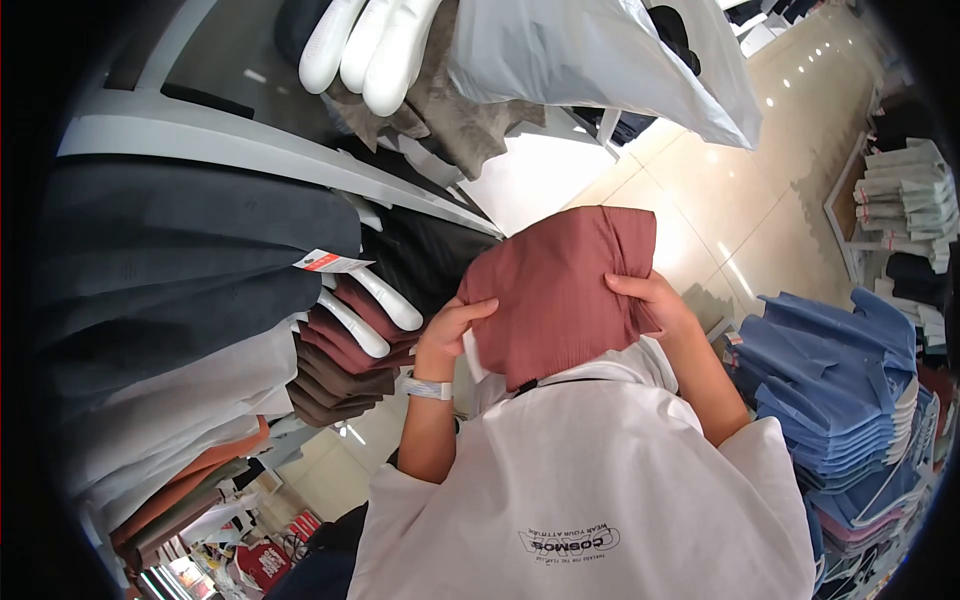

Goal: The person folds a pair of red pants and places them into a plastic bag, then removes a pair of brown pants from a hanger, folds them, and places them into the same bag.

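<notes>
A folded maroon cloth garment point(565, 290) with fine stripes is held up in front of my chest. My left hand point(458, 322) grips its left side, thumb on top and the other fingers hidden behind the cloth. On the right side, my right hand point(655, 298) pinches it in the same way, thumb pressed on the near face. A pale band point(428, 388) circles my left wrist. Below the cloth is the white printed T-shirt point(590, 490) that I wear. Whether the garment is a shirt or trousers cannot be made out.
At the left, dark garments point(190, 235) hang from a grey rail point(240, 135), with a price tag point(333, 262) and white hangers point(385, 300) sticking out. A plastic-covered garment point(590, 50) hangs ahead. Blue shirts point(835, 370) are stacked at the right, beside tiled floor point(735, 190).
</notes>
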Demonstrator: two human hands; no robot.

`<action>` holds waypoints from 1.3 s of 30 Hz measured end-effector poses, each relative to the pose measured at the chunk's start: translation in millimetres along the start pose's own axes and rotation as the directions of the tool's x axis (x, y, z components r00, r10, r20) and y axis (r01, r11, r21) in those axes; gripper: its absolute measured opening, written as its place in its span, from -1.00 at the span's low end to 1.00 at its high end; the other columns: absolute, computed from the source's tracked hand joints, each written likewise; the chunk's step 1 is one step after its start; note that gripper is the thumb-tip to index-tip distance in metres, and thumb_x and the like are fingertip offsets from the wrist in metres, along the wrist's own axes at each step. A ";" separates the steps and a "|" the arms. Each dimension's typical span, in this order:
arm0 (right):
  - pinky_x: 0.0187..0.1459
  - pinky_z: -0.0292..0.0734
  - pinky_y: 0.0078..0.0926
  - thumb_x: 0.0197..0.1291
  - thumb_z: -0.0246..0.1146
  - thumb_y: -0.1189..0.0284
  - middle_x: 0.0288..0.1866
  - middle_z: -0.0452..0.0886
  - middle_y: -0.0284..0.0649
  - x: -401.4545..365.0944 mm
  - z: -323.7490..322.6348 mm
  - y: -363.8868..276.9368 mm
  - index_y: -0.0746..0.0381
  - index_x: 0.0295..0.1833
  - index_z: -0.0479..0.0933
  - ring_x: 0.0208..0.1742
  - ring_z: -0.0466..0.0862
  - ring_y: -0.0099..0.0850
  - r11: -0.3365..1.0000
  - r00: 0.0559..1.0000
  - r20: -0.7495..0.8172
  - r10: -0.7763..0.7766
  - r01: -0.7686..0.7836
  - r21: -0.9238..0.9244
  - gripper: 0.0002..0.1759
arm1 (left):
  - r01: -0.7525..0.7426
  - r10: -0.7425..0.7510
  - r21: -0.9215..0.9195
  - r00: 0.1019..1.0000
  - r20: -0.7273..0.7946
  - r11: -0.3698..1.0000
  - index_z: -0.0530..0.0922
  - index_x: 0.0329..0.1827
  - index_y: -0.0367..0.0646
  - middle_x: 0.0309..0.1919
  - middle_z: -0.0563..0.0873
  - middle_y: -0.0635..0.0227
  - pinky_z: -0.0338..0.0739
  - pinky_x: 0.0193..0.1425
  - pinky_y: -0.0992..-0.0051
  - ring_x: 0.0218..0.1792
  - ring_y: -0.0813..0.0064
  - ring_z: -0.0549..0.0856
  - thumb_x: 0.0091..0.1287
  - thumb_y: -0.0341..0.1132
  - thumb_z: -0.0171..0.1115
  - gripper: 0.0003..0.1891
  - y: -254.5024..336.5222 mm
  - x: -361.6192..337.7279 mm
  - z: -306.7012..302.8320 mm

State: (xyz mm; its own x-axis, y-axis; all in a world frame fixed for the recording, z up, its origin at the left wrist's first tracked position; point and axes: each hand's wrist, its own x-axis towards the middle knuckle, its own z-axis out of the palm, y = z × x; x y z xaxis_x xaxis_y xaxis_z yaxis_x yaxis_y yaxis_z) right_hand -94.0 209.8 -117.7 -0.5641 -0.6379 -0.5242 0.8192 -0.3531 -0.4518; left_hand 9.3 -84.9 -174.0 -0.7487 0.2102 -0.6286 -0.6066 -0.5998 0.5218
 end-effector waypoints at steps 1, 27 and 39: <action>0.21 0.51 -0.24 0.23 0.24 0.53 0.22 0.51 0.00 -0.5 1.1 -0.2 0.45 0.31 0.30 0.19 0.58 -0.24 1.000 1.000 0.005 -0.002 0.002 0.009 -0.45 | -0.043 0.043 -0.001 0.999 -0.004 0.999 0.39 0.32 -0.26 0.23 0.54 0.21 0.45 0.27 0.38 0.23 0.34 0.53 0.28 -0.44 0.25 -0.48 -2.8 0.8 -2.9; 0.25 0.40 -0.39 0.36 0.20 0.31 0.26 0.47 -0.17 -34.3 111.4 10.8 0.35 0.36 0.25 0.26 0.47 -0.42 0.912 0.928 0.330 -0.173 0.277 -0.302 -0.44 | -0.383 0.421 -0.190 0.875 0.239 0.904 0.30 0.37 -0.23 0.28 0.46 0.22 0.40 0.32 0.36 0.24 0.33 0.51 0.39 -0.29 0.09 -0.50 -22.7 -26.0 93.0; 0.20 0.48 -0.38 0.25 0.29 0.38 0.26 0.46 -0.13 -38.3 64.4 -17.5 0.32 0.41 0.19 0.21 0.53 -0.36 0.960 0.955 -0.122 -0.271 0.260 -0.100 -0.32 | -0.210 0.251 -0.376 0.966 0.062 0.902 0.29 0.37 -0.25 0.29 0.46 0.22 0.43 0.27 0.45 0.22 0.39 0.52 0.39 -0.24 0.14 -0.47 1.6 -50.4 92.5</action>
State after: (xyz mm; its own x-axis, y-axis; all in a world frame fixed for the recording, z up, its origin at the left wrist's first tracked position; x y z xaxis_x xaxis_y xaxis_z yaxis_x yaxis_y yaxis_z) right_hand -80.1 196.3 -43.2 -0.7734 -0.4298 -0.4660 0.6297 -0.4367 -0.6424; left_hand 21.3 -25.0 -88.1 -0.8922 0.1003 -0.4404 -0.2891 -0.8760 0.3861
